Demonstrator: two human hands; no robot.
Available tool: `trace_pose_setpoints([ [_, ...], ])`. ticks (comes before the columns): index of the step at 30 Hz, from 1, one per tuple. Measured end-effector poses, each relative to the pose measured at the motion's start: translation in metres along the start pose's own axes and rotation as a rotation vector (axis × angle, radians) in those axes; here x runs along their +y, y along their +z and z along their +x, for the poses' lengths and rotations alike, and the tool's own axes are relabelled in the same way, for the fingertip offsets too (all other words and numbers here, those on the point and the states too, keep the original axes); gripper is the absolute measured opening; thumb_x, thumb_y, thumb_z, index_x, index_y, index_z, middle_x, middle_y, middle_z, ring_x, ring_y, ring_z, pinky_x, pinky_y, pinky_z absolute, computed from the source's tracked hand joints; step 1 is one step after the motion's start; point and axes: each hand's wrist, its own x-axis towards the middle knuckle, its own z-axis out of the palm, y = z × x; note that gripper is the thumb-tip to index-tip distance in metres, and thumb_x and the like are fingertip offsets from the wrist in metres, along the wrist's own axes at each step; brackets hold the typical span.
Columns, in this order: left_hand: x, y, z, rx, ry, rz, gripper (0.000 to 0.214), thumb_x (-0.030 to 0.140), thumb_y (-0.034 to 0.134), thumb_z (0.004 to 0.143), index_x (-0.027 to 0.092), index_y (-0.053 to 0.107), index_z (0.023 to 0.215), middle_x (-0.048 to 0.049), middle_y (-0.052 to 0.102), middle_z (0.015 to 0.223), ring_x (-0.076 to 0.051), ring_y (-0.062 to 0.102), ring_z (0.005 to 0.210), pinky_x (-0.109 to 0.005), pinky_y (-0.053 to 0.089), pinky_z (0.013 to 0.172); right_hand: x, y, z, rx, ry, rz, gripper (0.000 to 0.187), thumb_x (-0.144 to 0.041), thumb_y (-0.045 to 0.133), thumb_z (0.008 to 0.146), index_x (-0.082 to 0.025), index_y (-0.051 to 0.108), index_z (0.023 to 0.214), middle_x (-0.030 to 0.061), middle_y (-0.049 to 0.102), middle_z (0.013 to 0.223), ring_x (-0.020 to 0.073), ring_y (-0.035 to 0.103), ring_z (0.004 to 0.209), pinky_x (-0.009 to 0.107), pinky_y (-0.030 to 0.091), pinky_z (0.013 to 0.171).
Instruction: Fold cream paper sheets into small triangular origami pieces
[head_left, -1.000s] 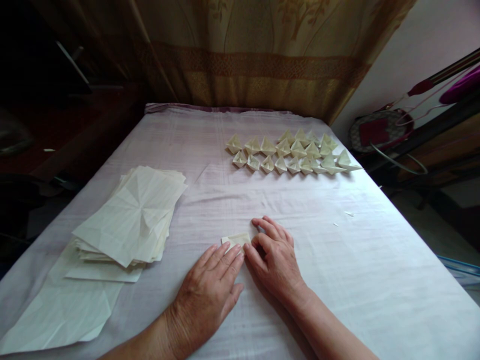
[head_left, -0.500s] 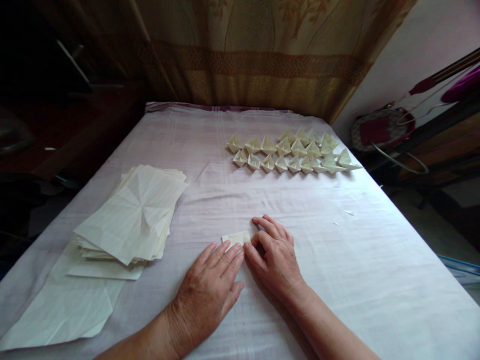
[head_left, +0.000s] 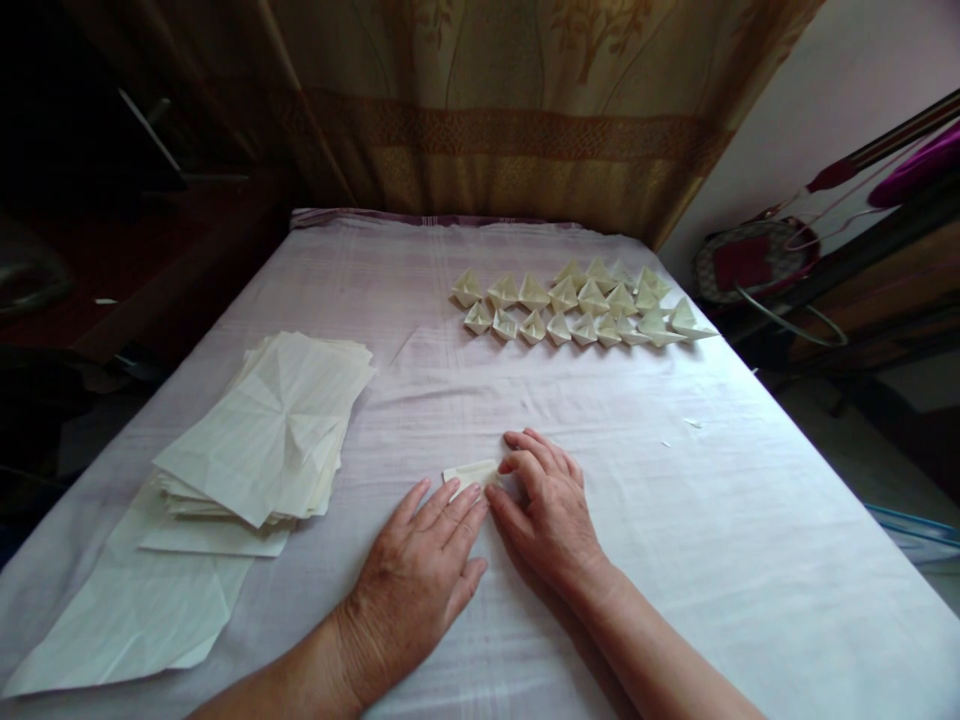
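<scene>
Forefinger and thumb of the person's bare right hand (head_left: 547, 505) have shifted slightly since half a second ago: the forefinger now reaches farther in over the right end of a small, flat, pale cream strip of folded paper (head_left: 472, 471), while the left hand (head_left: 420, 550) keeps nearly the same place. Largest of all is the broad surface spread with a pale lilac-white checked cloth (head_left: 750, 560); beyond it hangs a gold-brown patterned fabric curtain (head_left: 450, 120). At left lies an uneven stack of large, creased, off-white paper sheets (head_left: 247, 450). Both forearms angle inward from the near edge. The left hand lies open, palm down, fingers extended, its fingertips on the strip's near edge. The right hand is half curled, thumb and forefinger at the strip's right end, other fingers bent beyond; whether it pinches the paper I cannot tell. Farther back at right stand rows of pointed, cream folded-paper pieces (head_left: 564, 295). The strip lies flat between the hands; tiny white scraps (head_left: 693, 423) lie well to its right.
</scene>
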Motion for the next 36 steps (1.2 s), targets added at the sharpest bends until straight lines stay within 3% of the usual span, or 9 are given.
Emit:
trace_pose_setpoints([
  [4, 0.0, 0.001, 0.0, -0.005, -0.004, 0.003, 0.043, 0.034, 0.049, 0.097, 0.018, 0.053, 0.137, -0.0069, 0.062, 0.136, -0.022, 0.054, 0.128, -0.04, 0.034, 0.113, -0.001, -0.003, 0.0, -0.052, -0.032, 0.0, 0.005, -0.023, 0.059, 0.086, -0.025, 0.064, 0.086, 0.0059, 0.062, 0.132, 0.0277, 0.046, 0.133, 0.051, 0.027, 0.109],
  [22, -0.007, -0.005, -0.005, 0.063, 0.006, 0.015, 0.036, 0.033, 0.047, 0.098, 0.019, 0.061, 0.128, -0.0029, 0.066, 0.131, -0.022, 0.056, 0.126, -0.041, 0.027, 0.117, -0.004, -0.008, 0.004, -0.152, 0.013, 0.012, 0.003, -0.021, 0.062, 0.084, -0.024, 0.063, 0.086, 0.006, 0.058, 0.137, 0.0302, 0.041, 0.137, 0.056, 0.025, 0.111],
  [29, -0.012, -0.01, -0.008, 0.073, 0.034, 0.031, 0.032, 0.028, 0.048, 0.097, 0.02, 0.063, 0.124, -0.0025, 0.066, 0.13, -0.024, 0.057, 0.123, -0.044, 0.029, 0.114, -0.006, -0.01, 0.004, -0.142, 0.025, 0.021, 0.003, -0.021, 0.063, 0.084, -0.024, 0.063, 0.085, 0.0054, 0.059, 0.137, 0.0295, 0.042, 0.136, 0.054, 0.024, 0.112],
  [36, -0.015, -0.01, -0.014, 0.132, -0.032, -0.03, 0.029, 0.023, 0.047, 0.097, 0.02, 0.064, 0.121, -0.0083, 0.065, 0.126, -0.023, 0.058, 0.117, -0.043, 0.038, 0.107, -0.005, -0.01, 0.004, -0.154, 0.028, 0.036, 0.002, -0.022, 0.063, 0.084, -0.024, 0.064, 0.086, 0.0061, 0.057, 0.138, 0.0299, 0.041, 0.137, 0.054, 0.023, 0.112],
])
